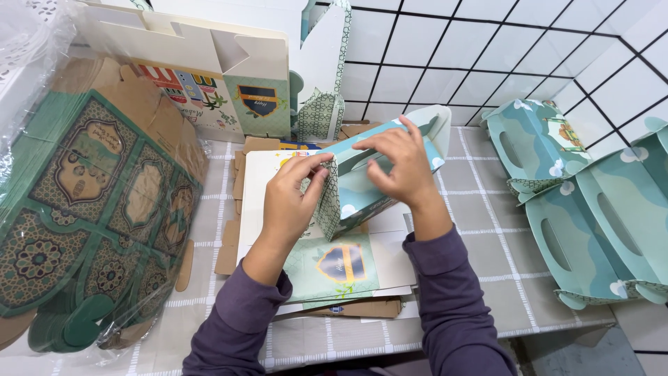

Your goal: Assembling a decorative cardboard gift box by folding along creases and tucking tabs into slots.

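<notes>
A half-folded teal paper box (362, 191) with white cloud shapes is held tilted above a pile of flat box blanks (341, 268). My left hand (292, 198) grips the box's near left end, fingers pinching a patterned flap. My right hand (400, 163) presses on the box's upper side, fingers curled over its top edge. Both arms wear purple sleeves.
A thick stack of green and brown flat blanks in clear plastic wrap (90, 202) lies at the left. Two folded teal handled boxes (591, 216) stand at the right. More printed card blanks (209, 76) lean on the white tiled wall. A grey checked cloth (501, 257) covers the table.
</notes>
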